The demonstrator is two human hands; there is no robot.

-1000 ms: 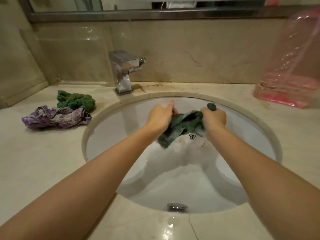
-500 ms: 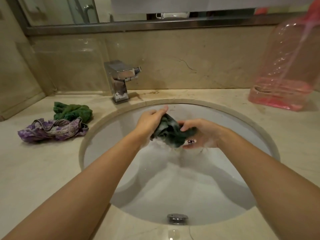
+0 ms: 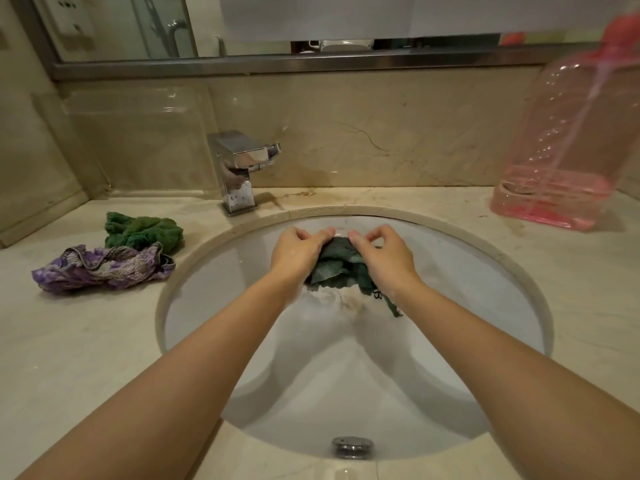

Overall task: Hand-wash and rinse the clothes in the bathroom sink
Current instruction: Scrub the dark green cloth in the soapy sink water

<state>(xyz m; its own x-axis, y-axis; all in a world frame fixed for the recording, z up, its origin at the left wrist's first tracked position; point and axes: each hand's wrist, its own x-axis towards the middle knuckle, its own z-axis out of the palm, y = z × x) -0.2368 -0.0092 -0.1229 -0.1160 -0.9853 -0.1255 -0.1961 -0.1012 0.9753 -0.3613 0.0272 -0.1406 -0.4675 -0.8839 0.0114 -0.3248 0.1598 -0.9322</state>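
A wet dark green cloth (image 3: 337,268) hangs bunched over the far half of the white oval sink (image 3: 502,306). My left hand (image 3: 298,252) grips its left side with curled fingers. My right hand (image 3: 384,254) pinches its top right edge, thumb and fingers bent. Both hands sit side by side, knuckles up, above the basin. A loose tail of the cloth dangles below my right wrist. White suds or foam lie under the cloth in the basin.
A chrome faucet (image 3: 239,171) stands behind the sink at the left, with no water running. On the left counter lie a green cloth (image 3: 143,232) and a purple patterned garment (image 3: 100,268). A large pink plastic bottle (image 3: 568,143) stands at the back right. An overflow fitting (image 3: 352,446) sits at the near rim.
The hands came closer together and turned knuckles up, bunching the green cloth between them. The view shifted slightly downward and back.
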